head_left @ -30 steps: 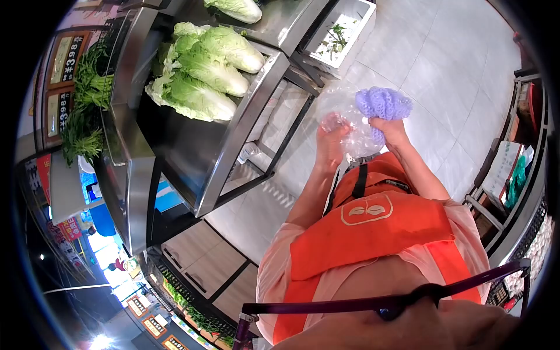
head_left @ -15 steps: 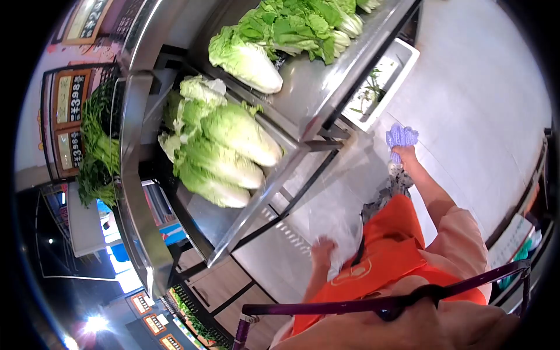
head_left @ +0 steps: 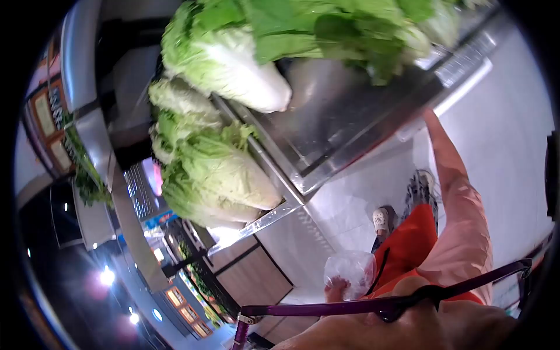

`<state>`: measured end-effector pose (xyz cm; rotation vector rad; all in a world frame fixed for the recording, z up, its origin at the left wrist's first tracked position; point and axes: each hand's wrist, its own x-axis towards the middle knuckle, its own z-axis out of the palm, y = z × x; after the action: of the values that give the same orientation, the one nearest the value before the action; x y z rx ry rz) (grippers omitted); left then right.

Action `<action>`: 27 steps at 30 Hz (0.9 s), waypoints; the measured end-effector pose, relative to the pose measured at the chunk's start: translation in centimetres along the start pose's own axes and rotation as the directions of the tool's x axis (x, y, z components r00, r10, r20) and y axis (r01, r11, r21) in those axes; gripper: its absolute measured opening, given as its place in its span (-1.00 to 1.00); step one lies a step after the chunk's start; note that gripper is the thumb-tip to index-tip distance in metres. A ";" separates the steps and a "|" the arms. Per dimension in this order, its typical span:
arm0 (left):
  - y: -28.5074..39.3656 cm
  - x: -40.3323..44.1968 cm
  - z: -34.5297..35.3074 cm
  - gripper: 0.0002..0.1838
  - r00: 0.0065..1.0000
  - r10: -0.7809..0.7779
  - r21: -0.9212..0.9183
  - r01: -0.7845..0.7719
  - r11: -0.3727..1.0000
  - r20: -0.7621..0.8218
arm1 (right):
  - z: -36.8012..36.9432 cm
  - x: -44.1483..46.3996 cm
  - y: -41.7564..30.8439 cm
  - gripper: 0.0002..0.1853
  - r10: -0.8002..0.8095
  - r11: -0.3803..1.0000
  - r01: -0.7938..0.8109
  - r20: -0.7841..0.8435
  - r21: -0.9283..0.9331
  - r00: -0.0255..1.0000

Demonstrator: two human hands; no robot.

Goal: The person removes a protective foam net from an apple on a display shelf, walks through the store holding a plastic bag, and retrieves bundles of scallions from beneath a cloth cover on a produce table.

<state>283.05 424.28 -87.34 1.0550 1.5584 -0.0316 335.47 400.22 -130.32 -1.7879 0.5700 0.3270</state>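
Note:
My left hand [head_left: 337, 287] is low in the view, its fingers closed on a crumpled clear plastic bag [head_left: 351, 269]. My right arm reaches up to the edge of the steel tray [head_left: 350, 116], where the fingers of my right hand [head_left: 429, 115] are hidden behind or under the edge; what they hold cannot be seen. On that tray, a pale cabbage [head_left: 239, 70] and green leafy vegetables [head_left: 350, 35] lie above and to the left of my right hand. More cabbages [head_left: 224, 175] sit in the tray section below.
Pale floor tiles [head_left: 501, 151] stretch along the right, with my shoes [head_left: 383, 220] near the tray stand. Wood-fronted cabinets [head_left: 254, 280] are at the lower left. Price signs [head_left: 44, 114] and hanging greens [head_left: 87, 175] line the far left. Bright lamps glow lower left.
The view has moved closer to the vegetable trays. My hands have parted; the right has gone up to the tray edge, and the purple knitted-looking item it held is out of sight. The left keeps the bag.

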 end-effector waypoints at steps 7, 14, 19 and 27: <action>1.6 -0.3 1.5 -0.78 0.998 -0.010 -0.049 0.007 0.999 -0.067 | 4.9 2.7 3.1 -0.29 -0.115 0.890 0.147 0.099 -0.432 0.988; 2.4 -0.6 1.1 -0.56 0.998 0.037 -0.126 -0.044 0.991 -0.059 | 1.4 0.2 3.7 -0.29 -0.233 0.650 0.310 0.207 -0.693 0.950; 4.6 -3.4 0.0 -0.36 0.987 0.136 -0.225 -0.113 0.968 0.086 | -5.4 -10.4 7.9 -0.30 -0.392 0.337 0.538 0.404 -0.773 0.826; 3.9 -5.0 -9.8 -0.36 0.957 0.271 -0.415 -0.205 0.886 0.106 | -5.5 -49.6 -15.5 -0.42 0.315 0.876 0.308 0.924 -0.371 0.217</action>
<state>277.30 429.04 -78.36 0.8831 1.2102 0.3523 301.60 408.66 -91.43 -1.5792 -0.5474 1.6361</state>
